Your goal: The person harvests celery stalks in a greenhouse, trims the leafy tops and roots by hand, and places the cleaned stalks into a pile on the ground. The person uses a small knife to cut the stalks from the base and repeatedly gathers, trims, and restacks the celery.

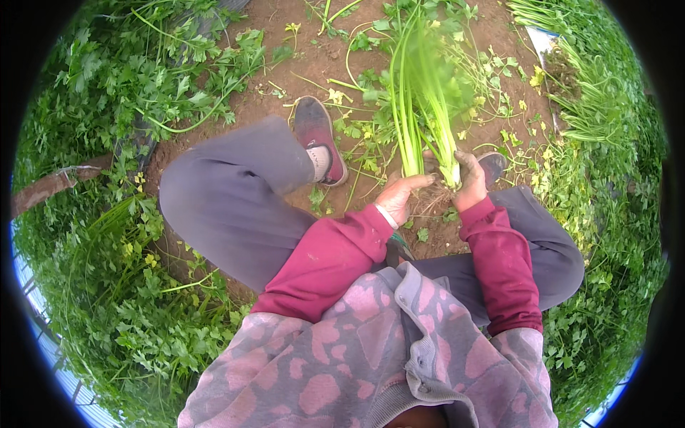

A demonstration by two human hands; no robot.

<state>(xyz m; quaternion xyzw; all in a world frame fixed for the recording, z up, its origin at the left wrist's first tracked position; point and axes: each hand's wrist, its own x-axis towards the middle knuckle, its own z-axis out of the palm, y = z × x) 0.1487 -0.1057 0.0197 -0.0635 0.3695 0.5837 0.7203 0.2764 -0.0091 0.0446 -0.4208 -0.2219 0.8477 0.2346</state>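
Observation:
My left hand [401, 193] is closed around the lower ends of a bunch of green celery stalks [405, 128]. Another celery plant [445, 142] is gripped near its pale base by my right hand [471, 175]. Thin brown roots [432, 199] hang between the two hands, just below that base. Both bunches lean side by side, their leafy tops [428, 64] pointing away from me and blurred. The fingers behind the stalks are partly hidden.
Loose leaves and trimmed stalks [369, 152] litter the brown soil [316, 59]. Dense celery plants [96, 80] grow at the left. More harvested celery bunches [588, 107] lie at the right. My shoe [321, 139] and bent knees flank the hands; a brown pole [59, 184] crosses the left edge.

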